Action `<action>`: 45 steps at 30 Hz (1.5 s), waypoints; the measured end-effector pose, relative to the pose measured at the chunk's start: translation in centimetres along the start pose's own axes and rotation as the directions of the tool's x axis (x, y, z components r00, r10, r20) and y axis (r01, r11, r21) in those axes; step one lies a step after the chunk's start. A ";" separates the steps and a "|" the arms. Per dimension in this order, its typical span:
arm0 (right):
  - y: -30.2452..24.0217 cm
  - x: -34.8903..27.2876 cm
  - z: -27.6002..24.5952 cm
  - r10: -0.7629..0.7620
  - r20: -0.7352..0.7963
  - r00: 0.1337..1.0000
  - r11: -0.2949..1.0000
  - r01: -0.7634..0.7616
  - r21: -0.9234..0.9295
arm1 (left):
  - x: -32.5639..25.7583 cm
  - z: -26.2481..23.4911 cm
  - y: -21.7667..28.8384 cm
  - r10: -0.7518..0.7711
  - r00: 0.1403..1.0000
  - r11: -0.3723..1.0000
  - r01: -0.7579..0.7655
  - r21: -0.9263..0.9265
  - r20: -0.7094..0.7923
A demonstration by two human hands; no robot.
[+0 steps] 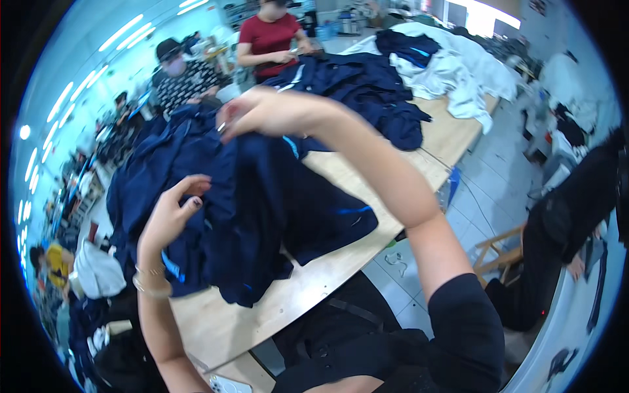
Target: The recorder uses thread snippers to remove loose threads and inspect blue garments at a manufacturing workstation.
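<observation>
A dark navy garment (255, 196) with bright blue trim lies bunched on the near part of the wooden table, some of its cloth hanging toward the front edge. Low over its left side is my left hand (167, 213), open, with the thumb apart from the curved fingers and a bangle on the wrist. My right hand (259, 112) reaches across above the far side of the cloth. Motion smears its fingers, and a small silvery glint shows by them. Whether they grip the fabric I cannot tell.
More navy garments (354, 85) and white cloth (445, 75) cover the far part of the table (314, 281). Two people work across it, one in a red top (268, 36). A phone (229, 385) lies at the lower edge. A wooden chair (501, 252) stands at the right.
</observation>
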State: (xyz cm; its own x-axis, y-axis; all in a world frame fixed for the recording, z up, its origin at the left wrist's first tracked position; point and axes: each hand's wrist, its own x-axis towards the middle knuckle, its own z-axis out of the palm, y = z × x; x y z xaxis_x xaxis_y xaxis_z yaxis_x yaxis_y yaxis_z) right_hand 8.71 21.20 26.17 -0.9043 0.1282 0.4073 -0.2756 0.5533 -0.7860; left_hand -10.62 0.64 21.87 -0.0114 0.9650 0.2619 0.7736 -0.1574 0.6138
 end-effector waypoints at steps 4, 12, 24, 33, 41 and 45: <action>-0.6 0.5 3.3 0.026 0.015 1.000 0.993 -0.024 -0.117 | 3.5 6.3 3.6 0.009 0.947 0.966 -0.092 -0.244 -0.320; -0.2 -6.0 -3.0 0.120 0.089 0.989 0.927 -0.143 0.346 | 0.5 -5.1 0.4 -0.019 0.930 0.802 -0.204 -0.562 -0.366; 3.2 -9.3 -6.1 0.222 0.111 0.969 0.953 -0.239 0.188 | -11.0 -8.8 -7.9 -0.064 0.959 0.801 -0.115 -0.588 -0.276; 3.1 -4.7 1.4 0.119 0.315 0.942 0.972 -0.176 0.159 | -3.6 3.6 -2.6 -0.044 0.999 0.990 0.039 -0.135 -0.029; 6.4 -6.3 2.4 0.318 0.303 0.898 0.932 -0.355 0.072 | -1.1 9.0 -1.6 -0.114 0.937 0.698 0.313 -0.644 0.331; 9.6 -9.7 1.2 0.348 0.321 0.881 0.907 -0.402 0.122 | -3.7 4.0 -2.3 -0.129 0.876 0.826 0.354 -0.439 0.464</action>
State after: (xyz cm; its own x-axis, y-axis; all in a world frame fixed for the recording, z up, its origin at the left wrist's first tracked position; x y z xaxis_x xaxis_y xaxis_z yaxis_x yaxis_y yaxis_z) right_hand 14.48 24.29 14.16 -0.9971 0.0413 -0.0636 0.0741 0.3499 -0.9339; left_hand -9.87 -1.78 16.50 0.1842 0.9632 -0.1958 0.3567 0.1201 0.9265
